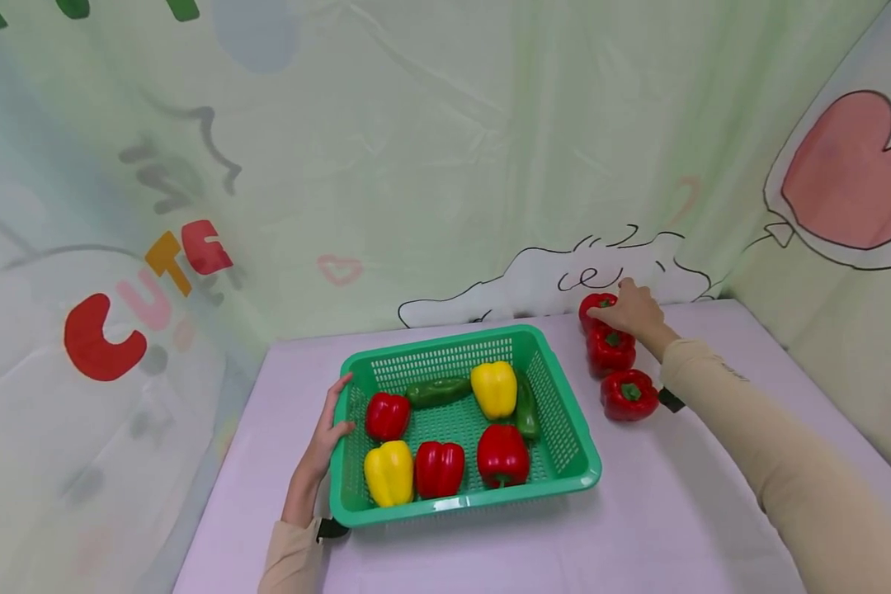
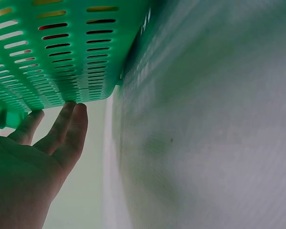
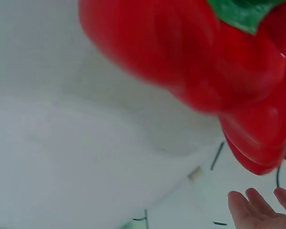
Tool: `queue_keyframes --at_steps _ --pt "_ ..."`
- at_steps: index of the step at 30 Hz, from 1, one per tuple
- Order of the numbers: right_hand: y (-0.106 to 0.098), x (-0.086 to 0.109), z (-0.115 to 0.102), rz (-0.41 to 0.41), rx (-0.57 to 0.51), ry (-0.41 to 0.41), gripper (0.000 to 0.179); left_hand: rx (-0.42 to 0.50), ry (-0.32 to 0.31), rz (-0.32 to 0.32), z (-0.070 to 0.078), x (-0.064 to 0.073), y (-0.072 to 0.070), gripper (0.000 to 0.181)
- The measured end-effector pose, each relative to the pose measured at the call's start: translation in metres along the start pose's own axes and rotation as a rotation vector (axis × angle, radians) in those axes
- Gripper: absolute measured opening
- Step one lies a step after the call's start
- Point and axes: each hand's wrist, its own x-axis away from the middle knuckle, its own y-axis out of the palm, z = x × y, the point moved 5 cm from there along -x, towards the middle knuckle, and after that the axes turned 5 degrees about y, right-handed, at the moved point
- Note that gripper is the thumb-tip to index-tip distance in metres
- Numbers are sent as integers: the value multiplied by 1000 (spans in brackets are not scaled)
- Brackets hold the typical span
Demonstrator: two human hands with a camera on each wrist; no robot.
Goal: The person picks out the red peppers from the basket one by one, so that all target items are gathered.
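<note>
A green plastic basket [image 1: 460,500] stands on the table. My left hand [image 1: 322,437] rests at its left rim. In the left wrist view, the fingers [image 2: 72,131] are spread and fairly straight, with their tips against the outer wall. To the right of the basket, red bell peppers stand in a row: a far one [image 1: 594,305], a middle one [image 1: 610,351] and a near one [image 1: 629,396]. Over the far pepper reaches my right hand [image 1: 634,312], partly covering it. In the right wrist view, its fingers [image 3: 257,205] are extended, apart from the blurred red peppers [image 3: 152,38].
Inside the basket lie red bell peppers [image 1: 440,469], yellow bell peppers [image 1: 493,389] and long green peppers [image 1: 438,392]. A pale table [image 1: 638,511] carries everything. Printed cloth [image 1: 445,165] hangs behind and at both sides, close to the far pepper.
</note>
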Motion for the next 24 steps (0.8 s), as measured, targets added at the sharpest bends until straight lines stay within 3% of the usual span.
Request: queue_keyframes --at_steps 6,12,18,24 --pt "-18 11 -21 55 70 -93 81 11 4 -6 0 -4 2 77" --pt "-21 43 -71 29 77 -276 73 14 22 -4 3 -6 3 78" --pt "5 76 -136 -145 10 -375 58 12 28 -3 5 -6 2 77" --pt "56 112 -196 -319 -50 -470 52 -4 11 4 2 -2 1 77"
